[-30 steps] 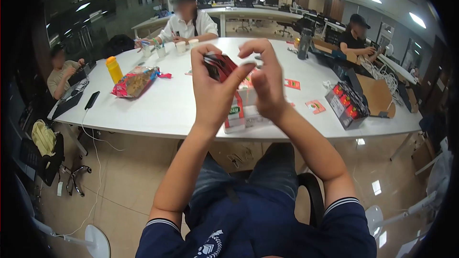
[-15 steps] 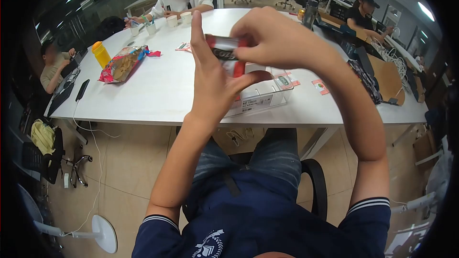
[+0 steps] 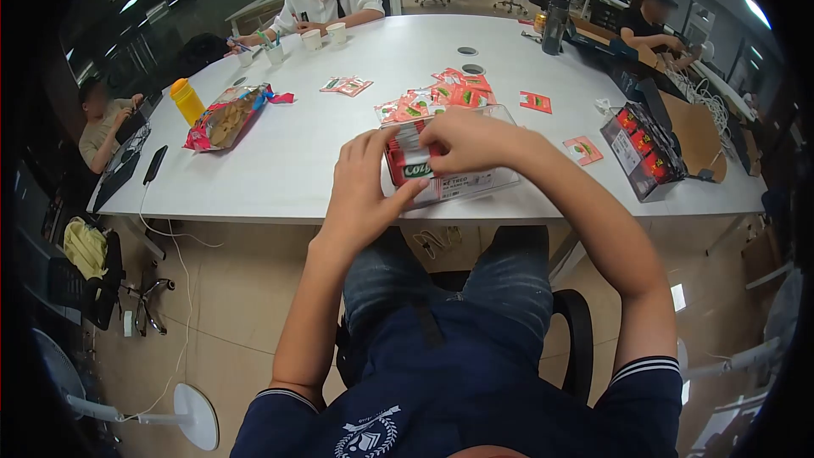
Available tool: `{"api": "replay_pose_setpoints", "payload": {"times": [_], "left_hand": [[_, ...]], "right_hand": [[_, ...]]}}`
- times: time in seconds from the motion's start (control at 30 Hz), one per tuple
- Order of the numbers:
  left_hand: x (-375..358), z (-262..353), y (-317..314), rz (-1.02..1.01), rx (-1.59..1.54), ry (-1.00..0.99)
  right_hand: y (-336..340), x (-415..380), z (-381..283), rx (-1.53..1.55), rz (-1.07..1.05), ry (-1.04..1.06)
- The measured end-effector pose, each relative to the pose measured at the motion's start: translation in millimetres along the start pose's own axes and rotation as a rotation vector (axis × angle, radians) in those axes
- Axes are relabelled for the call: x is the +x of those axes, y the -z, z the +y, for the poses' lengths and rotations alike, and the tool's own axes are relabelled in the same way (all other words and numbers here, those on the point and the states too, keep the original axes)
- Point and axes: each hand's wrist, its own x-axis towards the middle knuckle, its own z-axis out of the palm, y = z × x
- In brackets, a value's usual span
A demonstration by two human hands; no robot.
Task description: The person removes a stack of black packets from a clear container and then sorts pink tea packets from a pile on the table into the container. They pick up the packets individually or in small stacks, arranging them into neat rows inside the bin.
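A stack of red and white Cozy sachets (image 3: 413, 163) stands on edge at the left end of a clear plastic box (image 3: 479, 179). Around the stack's left side and front curls my left hand (image 3: 360, 191), its thumb across the front. My right hand (image 3: 468, 142) grips the stack from the right with bent fingers. Whether the stack rests on the box floor is hidden by my hands. Just behind the box lies a loose pile of red sachets (image 3: 449, 93).
Single sachets (image 3: 535, 102) lie to the right, near a dark-framed box of red packets (image 3: 643, 148). On the left are an opened snack bag (image 3: 227, 119) and a yellow bottle (image 3: 186, 102). Paper cups (image 3: 311, 39) stand before a person across the table.
Both hands have come down with the sachet stack, from raised above the table to the box's left end. The sachet pile behind is now in view.
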Motion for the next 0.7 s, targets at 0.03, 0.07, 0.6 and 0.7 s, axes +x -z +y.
{"api": "replay_pose_setpoints", "payload": {"times": [0.03,0.07,0.6,0.7], "left_hand": [[-0.5,1.8,-1.8,-0.012,-0.001,0.015],[-0.2,2.5,-1.1,-0.018,0.001,0.003],[-15.5,-12.2,-24.9,-0.116,-0.190,0.175],[-16.8,-14.1,-25.0,-0.113,-0.209,0.181]], "right_hand": [[-10.3,-1.5,0.8,0.061,0.056,0.035],[-11.5,-4.6,1.1,0.089,0.080,0.025],[-12.8,-25.6,-43.4,0.041,-0.070,-0.427],[-0.5,-26.0,-52.7,-0.022,-0.088,-0.454]]}}
